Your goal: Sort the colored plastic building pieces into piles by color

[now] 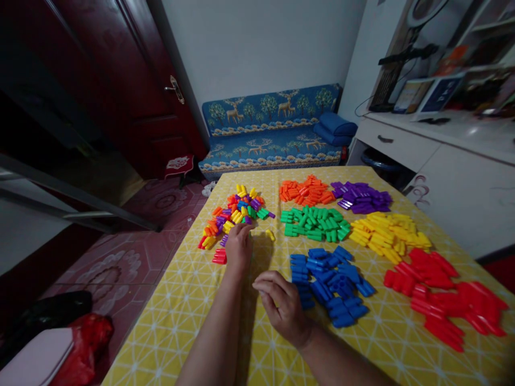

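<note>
My left hand [238, 247] is at the near edge of a mixed pile of coloured plastic building blocks [237, 210], its fingers bent down and closed. Whatever they may grip is hidden behind the hand. A red block [219, 256] lies just left of it, and a single yellow block [270, 235] lies to its right. Nearer to me, my right hand [281, 306] hovers with its fingers curled in, and nothing shows in them. Beside it on the right is a heap of blue blocks [330, 281].
Sorted heaps of green blocks [316, 223], orange blocks [306, 191], purple blocks [362, 197], yellow blocks [388, 234] and red blocks [446, 295] cover the table's right side. A yellow patterned cloth [169, 332] covers the table. A blue sofa [273, 128] stands beyond it.
</note>
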Tool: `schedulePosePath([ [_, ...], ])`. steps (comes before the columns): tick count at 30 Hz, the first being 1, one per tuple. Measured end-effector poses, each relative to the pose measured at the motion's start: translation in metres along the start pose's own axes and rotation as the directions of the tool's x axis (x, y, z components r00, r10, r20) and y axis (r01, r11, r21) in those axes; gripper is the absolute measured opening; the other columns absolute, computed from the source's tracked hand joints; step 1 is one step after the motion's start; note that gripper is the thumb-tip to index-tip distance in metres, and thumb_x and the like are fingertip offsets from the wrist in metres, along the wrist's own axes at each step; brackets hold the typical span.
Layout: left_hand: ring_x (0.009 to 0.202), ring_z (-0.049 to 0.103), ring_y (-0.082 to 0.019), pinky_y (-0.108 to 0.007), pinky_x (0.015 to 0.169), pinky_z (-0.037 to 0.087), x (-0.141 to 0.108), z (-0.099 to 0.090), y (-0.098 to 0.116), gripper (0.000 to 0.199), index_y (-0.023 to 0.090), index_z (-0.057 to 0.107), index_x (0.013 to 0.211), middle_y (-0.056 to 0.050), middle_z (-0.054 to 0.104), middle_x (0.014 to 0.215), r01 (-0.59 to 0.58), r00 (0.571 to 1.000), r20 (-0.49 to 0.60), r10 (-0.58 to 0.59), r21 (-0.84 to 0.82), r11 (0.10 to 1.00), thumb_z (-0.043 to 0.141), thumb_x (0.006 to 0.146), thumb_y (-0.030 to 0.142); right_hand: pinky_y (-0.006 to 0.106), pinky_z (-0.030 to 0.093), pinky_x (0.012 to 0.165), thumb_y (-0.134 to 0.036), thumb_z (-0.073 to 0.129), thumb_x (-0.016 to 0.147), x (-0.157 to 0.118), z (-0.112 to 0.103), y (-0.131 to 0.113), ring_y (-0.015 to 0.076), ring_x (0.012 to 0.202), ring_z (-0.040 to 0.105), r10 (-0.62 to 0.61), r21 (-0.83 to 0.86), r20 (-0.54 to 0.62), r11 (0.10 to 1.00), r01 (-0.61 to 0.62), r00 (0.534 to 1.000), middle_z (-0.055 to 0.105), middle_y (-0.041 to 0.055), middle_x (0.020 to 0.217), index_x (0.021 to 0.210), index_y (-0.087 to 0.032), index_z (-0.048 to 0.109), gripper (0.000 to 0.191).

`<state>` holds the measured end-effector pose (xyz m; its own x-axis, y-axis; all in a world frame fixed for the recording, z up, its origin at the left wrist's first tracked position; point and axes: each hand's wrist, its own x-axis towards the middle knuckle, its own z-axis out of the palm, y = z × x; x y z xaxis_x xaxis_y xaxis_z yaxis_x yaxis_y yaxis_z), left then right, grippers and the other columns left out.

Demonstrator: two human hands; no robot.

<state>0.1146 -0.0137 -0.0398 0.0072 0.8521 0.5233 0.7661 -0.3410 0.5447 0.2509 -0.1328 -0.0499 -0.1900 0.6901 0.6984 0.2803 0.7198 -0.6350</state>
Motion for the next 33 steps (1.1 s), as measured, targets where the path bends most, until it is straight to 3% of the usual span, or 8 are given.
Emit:
schedulePosePath([
  [4, 0.110, 0.058, -0.021, -0.032, 0.092, 0.048, 0.004, 0.019, 0.018, 0.037, 0.023, 0.070, 0.111, -0.007, 0.065, 0.118, -0.189, 0.959, 0.212, 0.187, -0.011, 0.982, 0.042, 0.092, 0.011, 0.028, 0.054, 0.082, -0.005, 0.047, 0.089, -0.001, 0.001, 0.001, 0.0151, 0.095, 0.062, 0.014, 0.010, 0.002, 1.000, -0.014, 1.000, 0.063, 0.0068, 0.101, 0.111, -0.022, 0.062, 0.031],
  [8, 0.106, 0.059, -0.025, -0.035, 0.088, 0.049, 0.006, 0.036, 0.026, 0.034, 0.022, 0.071, 0.111, -0.011, 0.064, 0.117, -0.195, 0.891, 0.429, 0.144, 0.076, 0.978, 0.054, 0.085, 0.010, 0.028, 0.054, 0.083, -0.004, 0.048, 0.090, -0.002, 0.000, 0.002, 0.0150, 0.097, 0.062, 0.026, 0.022, -0.004, 0.999, -0.026, 1.000, 0.062, 0.0067, 0.102, 0.112, -0.022, 0.061, 0.032],
  [14, 0.091, 0.062, -0.021, -0.031, 0.082, 0.047, -0.004, 0.036, 0.018, 0.023, 0.017, 0.072, 0.097, -0.010, 0.066, 0.099, 0.089, 0.957, 0.289, -0.025, -0.211, 0.973, 0.056, 0.081, 0.011, 0.029, 0.054, 0.085, -0.002, 0.048, 0.089, -0.002, 0.000, 0.001, 0.0156, 0.100, 0.061, 0.025, 0.025, -0.016, 0.999, -0.025, 1.000, 0.062, 0.0064, 0.105, 0.116, -0.024, 0.059, 0.036],
  [16, 0.084, 0.062, -0.018, -0.029, 0.079, 0.047, -0.011, 0.028, 0.022, 0.013, 0.016, 0.070, 0.090, -0.006, 0.067, 0.090, 0.298, 0.945, 0.265, -0.190, -0.465, 0.834, 0.061, 0.080, 0.017, 0.031, 0.054, 0.087, -0.003, 0.048, 0.089, -0.002, -0.001, 0.000, 0.0172, 0.107, 0.060, 0.055, -0.005, -0.086, 0.998, -0.055, 0.995, 0.060, 0.0077, 0.112, 0.119, -0.025, 0.057, 0.038],
  [18, 0.070, 0.060, -0.014, -0.025, 0.068, 0.045, -0.021, 0.019, 0.028, 0.014, 0.017, 0.068, 0.088, -0.003, 0.066, 0.081, 0.509, 0.860, 0.394, -0.323, -0.687, 0.518, 0.068, 0.079, 0.027, 0.034, 0.054, 0.087, -0.005, 0.050, 0.089, 0.000, -0.003, -0.001, 0.0196, 0.113, 0.057, 0.091, -0.064, -0.194, 0.992, -0.105, 0.977, 0.056, 0.0101, 0.122, 0.123, -0.025, 0.055, 0.040],
  [20, 0.063, 0.057, -0.011, -0.022, 0.062, 0.043, -0.032, 0.011, 0.034, 0.023, 0.018, 0.067, 0.091, 0.000, 0.064, 0.077, 0.623, 0.772, 0.570, -0.283, -0.766, 0.156, 0.073, 0.076, 0.033, 0.036, 0.054, 0.088, -0.007, 0.051, 0.089, 0.005, -0.008, 0.000, 0.0216, 0.116, 0.055, 0.111, -0.138, -0.278, 0.978, -0.154, 0.954, 0.050, 0.0124, 0.131, 0.127, -0.025, 0.053, 0.042],
  [22, 0.064, 0.059, -0.010, -0.021, 0.063, 0.043, -0.040, 0.006, 0.038, 0.027, 0.017, 0.066, 0.090, 0.000, 0.065, 0.077, 0.647, 0.738, 0.643, -0.205, -0.761, -0.058, 0.079, 0.071, 0.032, 0.040, 0.052, 0.093, -0.008, 0.052, 0.090, 0.011, -0.013, 0.003, 0.0226, 0.118, 0.054, 0.113, -0.216, -0.298, 0.959, -0.182, 0.948, 0.046, 0.0127, 0.136, 0.126, -0.026, 0.055, 0.041],
  [33, 0.063, 0.056, -0.007, -0.014, 0.056, 0.040, -0.047, 0.019, 0.049, 0.023, 0.013, 0.064, 0.081, 0.000, 0.061, 0.073, 0.658, 0.735, 0.674, -0.076, -0.735, -0.160, 0.080, 0.073, 0.028, 0.032, 0.054, 0.086, -0.010, 0.047, 0.092, 0.025, -0.027, 0.019, 0.0182, 0.102, 0.060, 0.193, -0.189, -0.237, 0.952, -0.240, 0.952, 0.059, 0.0075, 0.109, 0.111, -0.024, 0.064, 0.029],
])
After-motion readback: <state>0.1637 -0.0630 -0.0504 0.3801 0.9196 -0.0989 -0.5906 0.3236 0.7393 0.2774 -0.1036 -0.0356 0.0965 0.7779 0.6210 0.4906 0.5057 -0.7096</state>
